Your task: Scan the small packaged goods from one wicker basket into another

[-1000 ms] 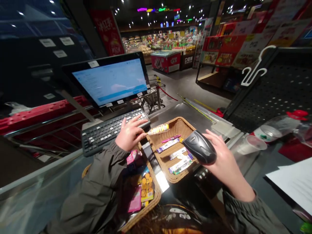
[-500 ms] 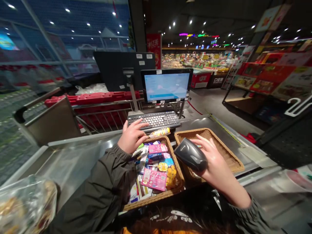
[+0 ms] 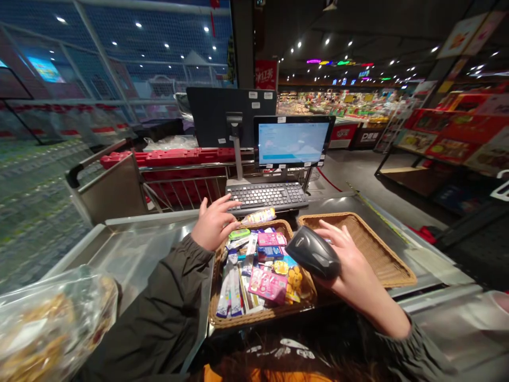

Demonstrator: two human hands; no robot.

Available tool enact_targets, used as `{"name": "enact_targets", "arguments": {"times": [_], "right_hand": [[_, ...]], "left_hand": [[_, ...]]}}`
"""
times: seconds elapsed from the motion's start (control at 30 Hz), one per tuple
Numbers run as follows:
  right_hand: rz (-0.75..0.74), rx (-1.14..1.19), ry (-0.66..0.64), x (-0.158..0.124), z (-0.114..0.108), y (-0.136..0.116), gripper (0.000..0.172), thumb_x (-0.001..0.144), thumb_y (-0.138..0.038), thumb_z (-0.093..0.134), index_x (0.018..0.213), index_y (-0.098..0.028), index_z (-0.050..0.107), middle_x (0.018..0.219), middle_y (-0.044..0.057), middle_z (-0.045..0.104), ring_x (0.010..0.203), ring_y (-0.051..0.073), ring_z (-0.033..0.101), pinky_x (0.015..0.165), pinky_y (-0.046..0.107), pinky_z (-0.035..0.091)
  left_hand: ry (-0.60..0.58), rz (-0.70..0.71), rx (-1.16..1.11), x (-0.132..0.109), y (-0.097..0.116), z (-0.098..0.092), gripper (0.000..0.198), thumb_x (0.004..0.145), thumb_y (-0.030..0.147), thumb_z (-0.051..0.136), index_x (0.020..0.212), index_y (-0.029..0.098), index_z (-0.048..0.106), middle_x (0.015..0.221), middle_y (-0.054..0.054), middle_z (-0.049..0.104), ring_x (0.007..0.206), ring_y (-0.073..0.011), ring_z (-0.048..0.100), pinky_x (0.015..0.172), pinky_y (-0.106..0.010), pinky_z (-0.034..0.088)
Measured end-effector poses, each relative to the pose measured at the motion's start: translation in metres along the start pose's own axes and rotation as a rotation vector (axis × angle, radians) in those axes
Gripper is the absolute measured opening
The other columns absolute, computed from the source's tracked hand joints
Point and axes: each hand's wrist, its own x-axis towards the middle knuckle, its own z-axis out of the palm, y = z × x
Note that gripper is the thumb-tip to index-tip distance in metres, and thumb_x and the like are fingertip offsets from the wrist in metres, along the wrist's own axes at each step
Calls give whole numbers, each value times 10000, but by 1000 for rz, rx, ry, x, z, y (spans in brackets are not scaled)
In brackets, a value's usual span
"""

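My right hand (image 3: 350, 252) is wrapped round a black barcode scanner (image 3: 313, 252), held above the gap between two wicker baskets. My left hand (image 3: 215, 222) has its fingers spread, by the left end of the black keyboard (image 3: 270, 196); whether a fingertip touches it I cannot tell. Under that hand, the left basket (image 3: 260, 320) is filled with several small packets, among them a pink pack (image 3: 268, 284) and an orange-yellow one (image 3: 294, 281). A yellow-and-white wrapped packet (image 3: 259, 216) lies between the keyboard and this basket. The right basket (image 3: 374, 244) shows its woven inside.
Behind the keyboard stands a lit screen (image 3: 293, 142), with a second dark monitor (image 3: 214, 116) turned away beside it. A clear bag of food (image 3: 51, 323) rests at the left on the metal counter (image 3: 139, 246). A cart with red contents (image 3: 178, 159) stands beyond the counter.
The view has turned left, so the screen, keyboard and baskets sit farther right. Both hands keep nearly the same place in view, the scanner still in the right one.
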Motion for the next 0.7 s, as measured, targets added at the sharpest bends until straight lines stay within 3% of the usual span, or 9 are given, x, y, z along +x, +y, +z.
{"name": "enact_targets", "arguments": {"times": [0.27,0.47,0.7], "right_hand": [[42,4,-2,-8,0,1,322,802,-308,639,1114,-230,648,1301,152,620,1358,402,466,1103,773,236],[86,15,-24,-14,2,7,327,809,-357,655,1110,-231,653,1276,148,632,1358,407,465,1096,773,246],[115,11,-49,-20,7,15,340,796,-358,654,1105,-218,667,1252,155,643,1328,425,488,1071,793,254]], "left_hand": [[-62,8,-39,-8,-3,16,252,909,325,561,735,224,713,1361,-65,642,1413,-340,423,1133,-748,87],[-144,-9,-86,-23,-6,45,224,899,309,575,762,219,727,1348,-76,649,1408,-333,426,1133,-742,64],[-333,10,-157,-37,-5,80,191,892,311,600,788,226,735,1360,-67,641,1418,-328,412,1126,-741,57]]}}
